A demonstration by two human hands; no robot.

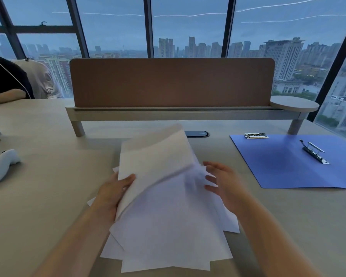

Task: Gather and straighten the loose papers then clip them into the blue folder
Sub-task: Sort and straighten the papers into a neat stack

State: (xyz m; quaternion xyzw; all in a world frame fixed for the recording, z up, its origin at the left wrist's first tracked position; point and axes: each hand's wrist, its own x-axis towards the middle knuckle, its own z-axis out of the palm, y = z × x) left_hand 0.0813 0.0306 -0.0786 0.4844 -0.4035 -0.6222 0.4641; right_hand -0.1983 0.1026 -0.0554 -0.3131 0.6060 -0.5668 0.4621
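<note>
the left hand (116, 188) pinches a lifted sheet of the papers (168, 216); the right hand (222, 182) touches them, fingers straight. the blue folder (284, 162) lies open right of the papers, well apart.

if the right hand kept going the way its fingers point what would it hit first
The right hand is open, with its fingers aimed left at the loose papers. It would likely meet the right edge of the lifted sheets almost at once, though motion blur makes the exact gap unclear.
</note>
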